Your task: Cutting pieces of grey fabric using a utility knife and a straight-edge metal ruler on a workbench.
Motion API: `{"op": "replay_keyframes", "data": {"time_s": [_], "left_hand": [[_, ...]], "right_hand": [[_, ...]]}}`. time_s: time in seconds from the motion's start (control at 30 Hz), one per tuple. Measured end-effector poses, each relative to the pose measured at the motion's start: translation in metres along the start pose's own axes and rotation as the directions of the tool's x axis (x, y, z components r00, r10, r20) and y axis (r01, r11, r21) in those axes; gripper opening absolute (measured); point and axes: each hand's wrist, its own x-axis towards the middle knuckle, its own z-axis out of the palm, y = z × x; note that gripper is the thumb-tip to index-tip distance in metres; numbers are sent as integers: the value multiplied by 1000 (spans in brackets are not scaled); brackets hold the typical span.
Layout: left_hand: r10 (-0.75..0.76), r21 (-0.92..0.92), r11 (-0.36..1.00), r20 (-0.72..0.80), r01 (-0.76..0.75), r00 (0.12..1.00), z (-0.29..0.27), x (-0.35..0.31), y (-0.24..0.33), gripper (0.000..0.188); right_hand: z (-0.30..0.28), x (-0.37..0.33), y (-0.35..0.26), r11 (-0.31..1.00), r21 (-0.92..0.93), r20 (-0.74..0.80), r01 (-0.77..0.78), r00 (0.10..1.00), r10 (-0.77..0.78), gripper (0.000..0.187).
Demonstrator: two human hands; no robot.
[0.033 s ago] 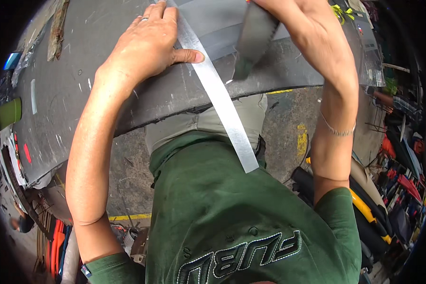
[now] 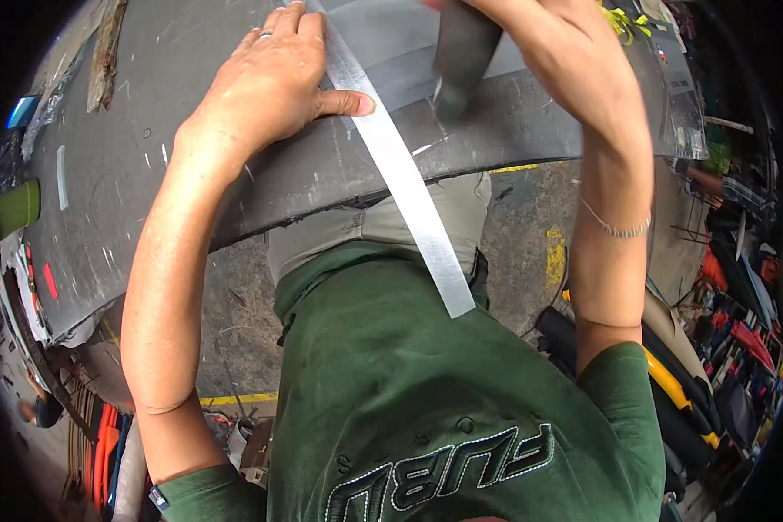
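Note:
A long metal straightedge (image 2: 406,180) runs from the top edge over the table's near rim, its near end overhanging in front of my shirt. My left hand (image 2: 274,74) lies flat on it and beside it, thumb stretched across the metal, a ring on one finger. Under the straightedge and to its right lies a grey sheet (image 2: 387,39). My right hand (image 2: 539,10) is at the top edge, partly cut off, its fingertips out of sight. From it hangs a dark, flat, blade-shaped thing (image 2: 468,52), blurred, above the sheet; its exact kind cannot be made out.
The dark worktop (image 2: 174,183) is scratched, with its near edge against my waist. A wooden stick (image 2: 104,56) lies at the far left and yellow-green scraps (image 2: 631,22) at the far right. Dark rolls (image 2: 679,426) and mixed clutter (image 2: 748,339) stand on the floor at right.
My right hand has moved slightly left and away from me, with the dark blade-shaped thing in it. The left hand and the straightedge stay in place.

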Motion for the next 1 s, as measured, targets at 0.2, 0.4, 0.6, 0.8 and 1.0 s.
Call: {"op": "replay_keyframes", "data": {"time_s": [0.2, 0.4, 0.6, 0.8, 1.0], "left_hand": [[-26, 38, 999, 37, 24, 999, -6, 2, 3, 98], [115, 24, 993, -185, -112, 976, 31, 3, -22, 104], [1, 49, 999, 58, -4, 998, -6, 7, 4, 103], [43, 12, 999, 99, -44, 994, 6, 5, -9, 107], [-50, 151, 988, 178, 23, 983, -15, 9, 12, 109]], "right_hand": [[58, 44, 18, 721, 584, 120, -373, 918, 378, 53], [113, 51, 59, 429, 812, 171, -396, 864, 474, 58], [115, 51, 69, 377, 766, 240, -521, 775, 585, 64], [116, 52, 66, 387, 777, 216, -497, 787, 578, 66], [117, 51, 68, 383, 781, 223, -494, 793, 567, 65]]}}
